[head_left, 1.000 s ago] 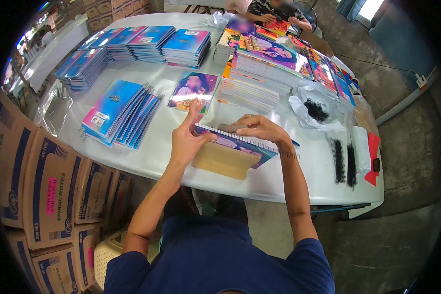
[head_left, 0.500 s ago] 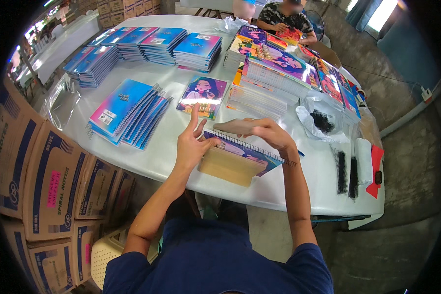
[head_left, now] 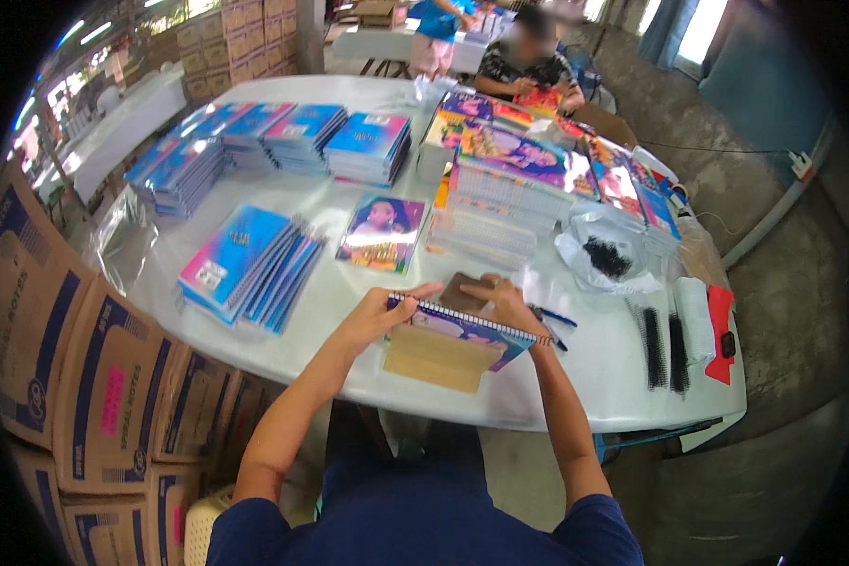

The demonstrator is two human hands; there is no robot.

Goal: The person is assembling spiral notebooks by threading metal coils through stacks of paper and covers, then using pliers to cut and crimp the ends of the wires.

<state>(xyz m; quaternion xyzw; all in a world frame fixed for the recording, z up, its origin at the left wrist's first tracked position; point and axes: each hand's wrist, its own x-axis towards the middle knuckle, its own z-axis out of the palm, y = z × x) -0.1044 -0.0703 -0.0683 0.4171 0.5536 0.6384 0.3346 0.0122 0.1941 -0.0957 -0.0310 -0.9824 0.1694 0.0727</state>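
Note:
A notebook [head_left: 514, 353] with a colourful cover stands on its edge at the table's near side, its black spiral binding [head_left: 462, 314] along the top. On the near side of it is a tan board or block [head_left: 434, 358]. My left hand [head_left: 375, 316] grips the notebook's left end, thumb at the binding. Just behind the binding, my right hand [head_left: 507, 307] has its fingers on a flat brown block [head_left: 464, 292]. Loose coil sticks out at the binding's right end, by my right wrist. Past my hands lies another illustrated notebook cover [head_left: 382, 234], flat on the table.
Blue spiral notebooks [head_left: 241, 259] lie fanned at left, with blue stacks [head_left: 368, 146] behind. Tall illustrated stacks [head_left: 514, 160] fill the back right. Black coils [head_left: 608, 257] sit in plastic; pens [head_left: 552, 319] lie right of my hand. Cartons [head_left: 113, 377] stand left. A person [head_left: 528, 71] sits opposite.
My right hand has lowered the flat brown block behind the binding. My left index finger, raised before, has come down towards the notebook. The view has tilted up, and pens now show at right.

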